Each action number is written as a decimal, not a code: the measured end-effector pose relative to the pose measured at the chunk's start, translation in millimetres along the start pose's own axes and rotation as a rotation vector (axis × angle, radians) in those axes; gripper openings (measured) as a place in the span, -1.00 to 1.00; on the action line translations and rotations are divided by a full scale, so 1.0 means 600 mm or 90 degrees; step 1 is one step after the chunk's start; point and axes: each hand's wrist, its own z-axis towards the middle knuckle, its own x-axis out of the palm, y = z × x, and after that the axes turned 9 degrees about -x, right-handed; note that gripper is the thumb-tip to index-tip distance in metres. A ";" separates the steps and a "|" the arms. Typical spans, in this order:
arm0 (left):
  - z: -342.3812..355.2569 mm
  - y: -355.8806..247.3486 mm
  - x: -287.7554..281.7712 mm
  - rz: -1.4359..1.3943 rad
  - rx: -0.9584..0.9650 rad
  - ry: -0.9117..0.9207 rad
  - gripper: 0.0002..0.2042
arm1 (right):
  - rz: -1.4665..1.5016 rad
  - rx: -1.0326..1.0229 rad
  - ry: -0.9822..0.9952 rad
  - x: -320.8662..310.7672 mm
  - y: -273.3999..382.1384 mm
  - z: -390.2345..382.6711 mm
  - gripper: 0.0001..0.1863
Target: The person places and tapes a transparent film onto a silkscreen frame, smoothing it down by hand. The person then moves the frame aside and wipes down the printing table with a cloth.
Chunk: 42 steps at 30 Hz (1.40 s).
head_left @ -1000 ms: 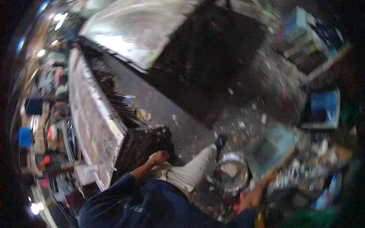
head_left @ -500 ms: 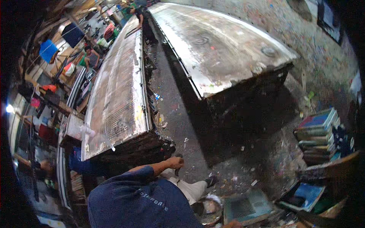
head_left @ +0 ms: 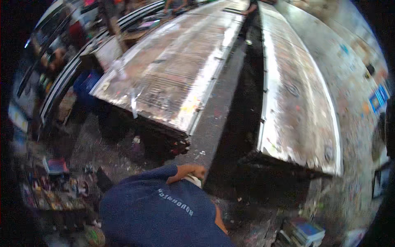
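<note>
My left hand (head_left: 199,171) is held in front of my body, smeared by motion, so its fingers and anything in them do not show clearly. Light trousers (head_left: 193,180) show just beneath it. Of my right arm (head_left: 220,219) only a strip appears beside the navy shirt (head_left: 152,206); the right hand is hidden. Ahead, a long, stained printing table (head_left: 164,82) with a pale metal edge rises from the near end. A whitish strip (head_left: 134,105) hangs over its near edge, and a pale, blurred container (head_left: 119,70) stands by its left side.
A second long table (head_left: 296,94) runs along the right, with a dark aisle (head_left: 220,103) between them. A person (head_left: 250,16) stands far up the aisle. Stacked flat frames (head_left: 302,232) lie at lower right, cluttered supplies (head_left: 57,185) at lower left, and a blue drum (head_left: 85,84) left.
My view has swung to the right, and my body has turned with it. The right hand has left the view. Half a second ago my left hand was closed around something dark.
</note>
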 end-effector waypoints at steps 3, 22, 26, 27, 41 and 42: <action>-0.004 0.051 -0.111 -0.189 -0.128 -0.363 -0.72 | -0.046 -0.013 0.033 -0.028 0.075 0.083 -0.32; -0.361 0.615 -0.358 -0.676 -1.197 -1.110 -0.34 | -0.550 -0.121 0.382 -0.079 0.729 0.689 -0.68; -0.368 0.618 -0.392 -0.592 -1.270 -0.757 -0.55 | -0.502 -0.016 0.331 -0.132 0.876 0.823 -0.68; -0.355 0.610 -0.402 -0.592 -1.325 -0.721 -0.64 | -0.505 -0.021 0.340 -0.125 0.915 0.863 -0.68; 0.068 0.424 -0.590 -0.809 -0.512 -1.062 -0.79 | -0.184 -0.069 0.558 0.504 1.010 0.901 -0.69; 0.056 0.452 -0.590 -0.837 -0.493 -0.979 -0.76 | -0.151 -0.116 0.590 0.541 1.016 0.921 -0.69</action>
